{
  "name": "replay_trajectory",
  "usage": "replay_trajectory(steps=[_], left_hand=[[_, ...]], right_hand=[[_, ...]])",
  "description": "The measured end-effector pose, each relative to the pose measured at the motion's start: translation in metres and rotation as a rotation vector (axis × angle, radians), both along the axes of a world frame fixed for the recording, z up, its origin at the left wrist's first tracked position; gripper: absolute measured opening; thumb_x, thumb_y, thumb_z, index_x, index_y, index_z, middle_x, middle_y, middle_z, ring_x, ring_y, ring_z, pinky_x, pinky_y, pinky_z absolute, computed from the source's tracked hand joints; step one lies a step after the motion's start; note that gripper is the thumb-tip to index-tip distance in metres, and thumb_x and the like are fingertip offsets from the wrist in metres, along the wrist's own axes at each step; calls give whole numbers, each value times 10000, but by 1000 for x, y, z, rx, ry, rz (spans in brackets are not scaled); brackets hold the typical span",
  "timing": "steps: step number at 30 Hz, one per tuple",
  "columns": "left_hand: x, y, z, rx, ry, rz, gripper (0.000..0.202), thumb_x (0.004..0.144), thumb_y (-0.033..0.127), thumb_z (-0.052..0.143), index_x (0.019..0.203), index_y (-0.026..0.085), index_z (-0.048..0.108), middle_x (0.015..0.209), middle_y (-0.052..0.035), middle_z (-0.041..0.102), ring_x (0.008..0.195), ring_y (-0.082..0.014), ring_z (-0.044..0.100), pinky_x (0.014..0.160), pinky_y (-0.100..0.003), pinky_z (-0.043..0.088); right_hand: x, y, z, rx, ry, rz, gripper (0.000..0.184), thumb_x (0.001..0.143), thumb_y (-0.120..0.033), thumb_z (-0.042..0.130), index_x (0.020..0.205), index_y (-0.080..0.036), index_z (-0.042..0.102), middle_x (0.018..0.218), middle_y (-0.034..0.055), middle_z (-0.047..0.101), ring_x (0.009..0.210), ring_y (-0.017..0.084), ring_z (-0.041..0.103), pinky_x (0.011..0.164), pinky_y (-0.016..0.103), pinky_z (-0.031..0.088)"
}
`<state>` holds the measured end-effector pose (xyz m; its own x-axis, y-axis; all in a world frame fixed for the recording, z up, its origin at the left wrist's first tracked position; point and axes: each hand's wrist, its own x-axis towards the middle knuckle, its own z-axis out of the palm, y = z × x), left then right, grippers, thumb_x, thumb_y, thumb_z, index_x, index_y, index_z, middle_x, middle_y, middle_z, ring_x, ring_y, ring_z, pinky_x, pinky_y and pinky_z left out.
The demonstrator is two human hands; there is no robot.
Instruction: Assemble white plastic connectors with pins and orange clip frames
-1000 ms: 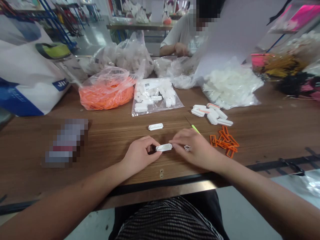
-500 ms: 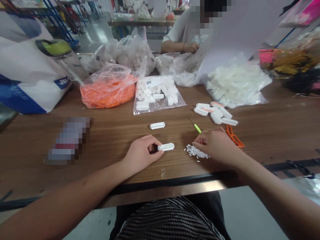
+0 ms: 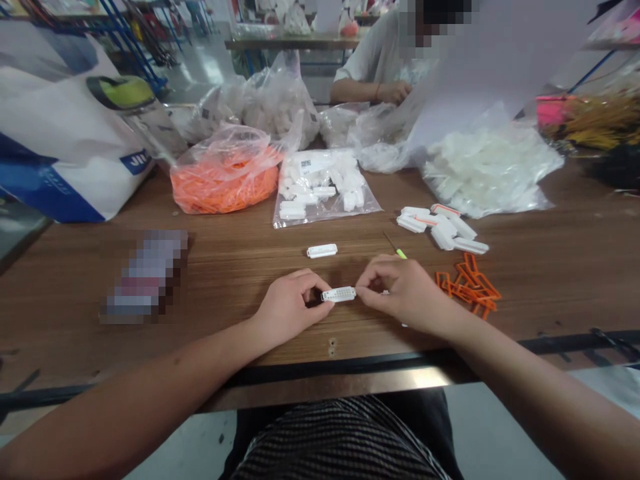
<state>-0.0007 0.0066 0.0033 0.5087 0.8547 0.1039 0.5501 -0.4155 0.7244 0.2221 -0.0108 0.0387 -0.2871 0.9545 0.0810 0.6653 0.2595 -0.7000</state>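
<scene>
My left hand [image 3: 293, 301] pinches one end of a white connector housing [image 3: 340, 294], whose face carries rows of small holes. At the housing's other end is my right hand [image 3: 400, 291], thumb and forefinger pressed together; what lies between them, if anything, is too small to make out. That hand covers most of a pile of tiny white pegs. Behind the held piece lies a second white connector housing [image 3: 322, 251]. A thin pick with a green handle [image 3: 401, 254] points away beyond my right hand.
Orange frames [image 3: 467, 287] and several white housings [image 3: 445, 227] lie at the right. Along the back stand a bag of orange parts [image 3: 225, 180], a bag of white housings [image 3: 325, 183] and a bag of pale parts [image 3: 487, 167]. Across the table sits a person [image 3: 370, 73].
My right hand has moved left from the pile of white pegs to the end of the held housing, uncovering more orange frames. The left hand keeps its hold. The view has shifted slightly.
</scene>
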Motion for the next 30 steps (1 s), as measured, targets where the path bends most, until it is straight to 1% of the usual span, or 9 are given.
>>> replay_trajectory(steps=[3,6,14,18,21,23,26,29,30], left_hand=[[0,0,-1,3,-20,-5,50,764,225,683,807,202,692,636,45,502,560,-98,455,552,-227,350],[0,1,-1,3,-27,-5,41,761,227,687,785,195,681,636,45,500,561,-98,455,553,-228,351],[2,0,1,-9,-19,4,48,772,234,675,778,187,667,634,43,492,560,-101,442,555,-237,348],[2,0,1,-23,-5,10,63,757,238,692,780,188,663,636,44,495,563,-103,451,555,-239,350],[1,0,0,-26,-7,8,58,756,232,689,797,194,673,641,42,504,566,-105,458,560,-240,358],[1,0,0,-21,-12,9,52,759,229,686,797,195,677,639,42,504,564,-104,459,558,-240,358],[1,-1,0,-13,-13,9,50,762,236,685,797,200,686,638,43,505,563,-102,458,557,-237,357],[1,-1,0,-13,-9,7,56,765,239,676,806,207,696,637,42,509,565,-103,458,556,-234,356],[1,0,1,-14,-6,6,58,764,239,673,806,207,696,639,41,515,564,-102,460,555,-232,356]], right_hand=[[-16,6,-6,121,-86,130,120,768,-181,636,648,-196,634,651,-12,639,668,145,567,765,337,377],[-21,10,-10,168,-146,182,111,786,-173,640,677,-191,635,672,-10,646,677,143,563,778,333,353],[-25,12,0,260,-376,296,155,857,-190,603,712,-175,656,710,10,645,713,159,543,754,336,316],[-27,0,-4,503,-584,373,233,882,-176,533,688,-158,659,708,53,626,721,195,502,752,373,306],[-29,-12,-11,646,-634,368,255,881,-159,500,679,-150,656,681,60,601,711,201,475,756,376,315],[-30,-17,-13,653,-610,344,247,874,-157,495,695,-146,664,690,62,607,724,204,483,763,375,327],[-26,-17,-9,542,-498,314,238,871,-160,488,740,-148,686,716,59,636,723,198,523,757,374,349],[-6,-9,-1,379,-301,242,229,889,-183,489,820,-180,708,785,42,691,733,174,586,759,359,373],[5,-5,2,359,-262,176,221,894,-202,497,840,-192,711,805,39,708,760,177,606,771,361,381]])
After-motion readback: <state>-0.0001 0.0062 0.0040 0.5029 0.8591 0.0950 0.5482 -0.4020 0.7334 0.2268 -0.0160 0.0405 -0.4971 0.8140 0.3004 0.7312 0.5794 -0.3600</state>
